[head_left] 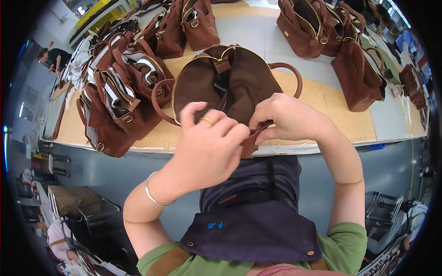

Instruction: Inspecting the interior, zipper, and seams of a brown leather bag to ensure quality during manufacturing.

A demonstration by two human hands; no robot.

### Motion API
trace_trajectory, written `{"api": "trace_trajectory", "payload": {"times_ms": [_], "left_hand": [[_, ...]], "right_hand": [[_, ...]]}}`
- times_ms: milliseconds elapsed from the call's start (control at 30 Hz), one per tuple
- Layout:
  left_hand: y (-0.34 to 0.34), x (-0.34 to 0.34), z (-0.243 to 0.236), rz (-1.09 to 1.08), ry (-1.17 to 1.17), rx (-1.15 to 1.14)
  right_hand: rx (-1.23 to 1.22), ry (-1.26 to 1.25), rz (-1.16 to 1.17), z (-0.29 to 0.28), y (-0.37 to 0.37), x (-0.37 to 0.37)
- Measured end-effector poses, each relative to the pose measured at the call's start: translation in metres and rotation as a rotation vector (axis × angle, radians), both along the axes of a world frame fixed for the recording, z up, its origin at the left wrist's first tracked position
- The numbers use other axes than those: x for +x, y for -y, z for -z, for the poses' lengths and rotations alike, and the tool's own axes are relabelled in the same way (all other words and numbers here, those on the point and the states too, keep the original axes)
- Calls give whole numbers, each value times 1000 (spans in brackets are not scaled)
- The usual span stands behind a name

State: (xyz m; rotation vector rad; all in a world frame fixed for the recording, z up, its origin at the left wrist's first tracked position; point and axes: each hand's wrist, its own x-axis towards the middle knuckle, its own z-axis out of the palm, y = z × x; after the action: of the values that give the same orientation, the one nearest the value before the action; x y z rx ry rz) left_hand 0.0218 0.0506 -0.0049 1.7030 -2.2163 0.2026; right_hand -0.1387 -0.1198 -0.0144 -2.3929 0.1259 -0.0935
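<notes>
In front of me an open brown handbag [248, 78] lies on the table, its dark lining showing and a gold zipper running along the spread rim. Two rounded handles fold out to its sides. At the bag's near end, my right hand [290, 117] pinches the leather edge between thumb and fingers. Close beside it is my left hand [207, 142], its fingers curled at the same near edge and its index finger raised. Its lower fingertips are partly hidden. A black patch [222, 83] shows on the lining inside.
Several similar brown bags [117, 101] crowd the table's left side. More brown bags [359, 76] stand at the right. The table's near edge [294, 149] runs just beyond my apron [251, 230]. Other people [55, 60] are around the room, and chairs [382, 211] stand below.
</notes>
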Motion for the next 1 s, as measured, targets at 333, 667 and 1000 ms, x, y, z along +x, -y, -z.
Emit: {"api": "trace_trajectory", "payload": {"times_ms": [333,667,1000], "left_hand": [[8,-2,24,-62,-157,-32],[6,2,30,-24,-376,-28],[2,6,30,-3,-432,-17]], "right_hand": [[-206,30,-34,-5,11,-7],[-177,-103,-132,-17,7,5],[-180,15,-165,-8,0,10]]}}
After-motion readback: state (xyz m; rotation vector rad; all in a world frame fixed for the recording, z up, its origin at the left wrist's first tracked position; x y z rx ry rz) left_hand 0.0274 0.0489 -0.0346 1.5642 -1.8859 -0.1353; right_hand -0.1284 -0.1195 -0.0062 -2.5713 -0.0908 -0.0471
